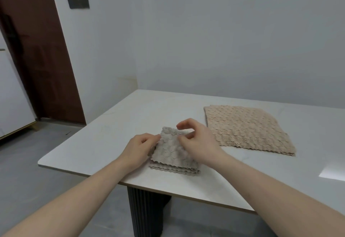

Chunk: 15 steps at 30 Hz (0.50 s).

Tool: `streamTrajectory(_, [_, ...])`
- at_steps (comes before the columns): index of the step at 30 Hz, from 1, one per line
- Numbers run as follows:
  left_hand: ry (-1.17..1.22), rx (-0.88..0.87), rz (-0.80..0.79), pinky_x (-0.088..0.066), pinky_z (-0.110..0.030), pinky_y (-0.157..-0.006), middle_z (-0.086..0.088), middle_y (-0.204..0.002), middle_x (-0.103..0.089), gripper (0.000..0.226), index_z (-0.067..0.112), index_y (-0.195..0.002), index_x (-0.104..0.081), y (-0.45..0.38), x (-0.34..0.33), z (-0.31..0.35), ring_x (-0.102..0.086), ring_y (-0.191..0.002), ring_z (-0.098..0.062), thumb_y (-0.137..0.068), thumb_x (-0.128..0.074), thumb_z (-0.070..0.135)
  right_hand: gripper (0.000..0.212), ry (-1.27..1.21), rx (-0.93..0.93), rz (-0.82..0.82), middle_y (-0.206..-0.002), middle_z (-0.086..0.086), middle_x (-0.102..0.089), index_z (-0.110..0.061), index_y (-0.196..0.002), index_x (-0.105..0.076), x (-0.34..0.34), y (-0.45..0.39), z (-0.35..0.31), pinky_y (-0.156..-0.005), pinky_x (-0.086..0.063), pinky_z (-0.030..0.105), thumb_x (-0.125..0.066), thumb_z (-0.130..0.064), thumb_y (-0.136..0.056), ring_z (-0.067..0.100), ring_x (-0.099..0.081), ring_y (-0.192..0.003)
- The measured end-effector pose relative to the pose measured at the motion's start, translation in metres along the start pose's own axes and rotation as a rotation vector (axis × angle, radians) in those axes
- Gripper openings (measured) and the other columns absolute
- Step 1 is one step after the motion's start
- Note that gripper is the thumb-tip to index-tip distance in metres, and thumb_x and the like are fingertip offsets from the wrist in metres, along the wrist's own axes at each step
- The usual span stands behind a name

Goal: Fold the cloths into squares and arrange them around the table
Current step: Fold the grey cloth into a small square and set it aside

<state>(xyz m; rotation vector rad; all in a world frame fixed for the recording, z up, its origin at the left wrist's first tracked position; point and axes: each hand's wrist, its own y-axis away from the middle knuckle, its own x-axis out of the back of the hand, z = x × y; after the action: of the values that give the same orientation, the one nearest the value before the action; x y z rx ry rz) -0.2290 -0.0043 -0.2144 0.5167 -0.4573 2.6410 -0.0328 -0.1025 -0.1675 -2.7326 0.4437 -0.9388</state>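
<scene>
A small grey-beige scalloped cloth [172, 153] lies folded into a thick square near the table's front left edge. My left hand [139, 148] pinches its left edge, lifting the top layer a little. Over its far right corner my right hand [196, 139] hovers with curled fingers, the thumb and fingertips touching the upper layer. A larger pinkish-beige cloth [246, 129] of the same scaly texture lies flat to the right, folded into a broad square, apart from both hands.
The white marble-look table [104, 139] has a rounded left corner and a dark ribbed pedestal [147, 212] below. Grey floor lies to the left, with a brown door [37, 50] and a white cabinet [11, 96] beyond. A wall stands behind the table.
</scene>
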Motion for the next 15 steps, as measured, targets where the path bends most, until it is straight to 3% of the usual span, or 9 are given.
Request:
streamTrajectory(2, [-0.029, 0.019, 0.003, -0.042, -0.028, -0.075, 0.022, -0.069, -0.065, 0.048, 0.03, -0.054, -0.063, 0.0, -0.003, 0.0, -0.056, -0.068, -0.001, -0.1, -0.061, 0.041, 0.02, 0.116, 0.14, 0.047, -0.104, -0.022, -0.065, -0.037, -0.107, -0.064, 0.009, 0.007, 0.018, -0.075, -0.054, 0.021, -0.061, -0.021, -0.095, 0.001, -0.065, -0.088])
streamTrajectory(4, [-0.051, 0.009, 0.024, -0.045, -0.028, -0.078, 0.019, -0.081, -0.071, 0.037, 0.024, -0.06, -0.072, -0.001, -0.003, -0.003, -0.065, -0.077, -0.003, -0.095, -0.07, 0.038, 0.017, 0.205, 0.217, 0.052, -0.107, -0.023, -0.061, -0.037, -0.109, -0.062, 0.015, 0.015, 0.042, -0.086, -0.05, 0.022, -0.062, -0.025, -0.097, -0.001, -0.058, -0.101])
streamTrajectory(7, [-0.076, -0.014, 0.042, -0.047, -0.028, -0.083, 0.016, -0.092, -0.072, 0.032, 0.015, -0.063, -0.074, -0.002, -0.001, -0.008, -0.069, -0.092, -0.008, -0.091, -0.077, 0.033, 0.024, 0.267, 0.176, 0.041, -0.121, -0.023, -0.055, -0.036, -0.123, -0.058, 0.014, 0.025, 0.072, -0.102, -0.041, 0.027, -0.058, -0.041, -0.099, -0.004, -0.047, -0.116])
streamTrajectory(10, [-0.106, -0.014, 0.066, -0.047, -0.031, -0.08, 0.011, -0.09, -0.07, 0.035, 0.014, -0.059, -0.069, -0.003, -0.001, -0.01, -0.067, -0.085, -0.016, -0.087, -0.081, 0.032, 0.042, 0.304, 0.158, 0.03, -0.134, -0.02, -0.05, -0.033, -0.136, -0.051, 0.011, 0.025, 0.077, -0.109, -0.034, 0.027, -0.051, -0.053, -0.099, 0.003, -0.042, -0.127])
streamTrajectory(15, [-0.249, -0.028, 0.081, -0.042, -0.016, -0.081, 0.008, -0.089, -0.067, 0.043, 0.018, -0.051, -0.055, -0.003, -0.007, -0.013, -0.065, -0.093, -0.005, -0.082, -0.083, 0.026, 0.064, 0.42, 0.102, -0.067, -0.153, -0.015, -0.04, -0.035, -0.149, -0.043, 0.007, 0.021, 0.08, -0.123, -0.024, 0.037, -0.036, -0.068, -0.094, 0.008, -0.032, -0.144])
